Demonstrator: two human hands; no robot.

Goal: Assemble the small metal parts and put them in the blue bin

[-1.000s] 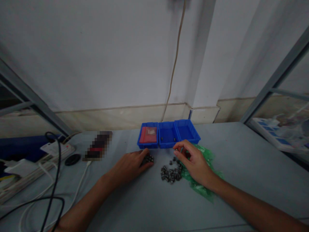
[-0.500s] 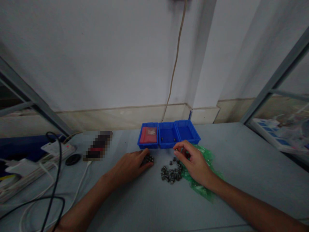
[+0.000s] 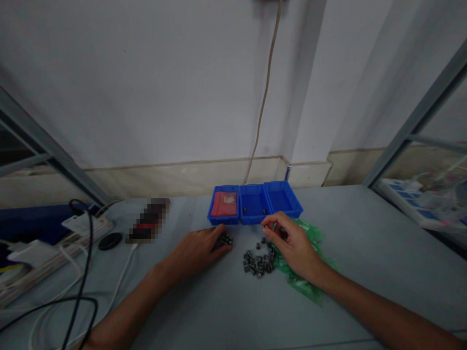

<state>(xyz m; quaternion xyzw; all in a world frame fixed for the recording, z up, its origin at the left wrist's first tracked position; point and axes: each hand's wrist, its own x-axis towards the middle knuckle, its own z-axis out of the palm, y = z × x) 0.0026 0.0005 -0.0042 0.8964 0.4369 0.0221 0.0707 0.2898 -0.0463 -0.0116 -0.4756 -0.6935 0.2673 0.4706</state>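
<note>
My left hand (image 3: 200, 250) rests on the table, its fingers and thumb curled around a cluster of small metal screws (image 3: 226, 239). To the right of it lies a loose pile of similar screws (image 3: 259, 265), dark grey and short. Above that pile my right hand (image 3: 288, 240) has thumb and forefinger pinched on one small screw, mostly covered by the fingertips. Crumpled green plastic (image 3: 310, 287) spreads under and beside the right hand. Just beyond both hands stands a blue middle bin (image 3: 253, 197) with a couple of screws near its front.
The left blue bin (image 3: 210, 209) holds red zip bags (image 3: 223, 206); another blue bin (image 3: 282, 194) adjoins on the right. At the left are a blurred-out phone-like object (image 3: 148, 221), a black round disc (image 3: 110, 240), a power strip (image 3: 40, 265) and cables. A wall closes off the back.
</note>
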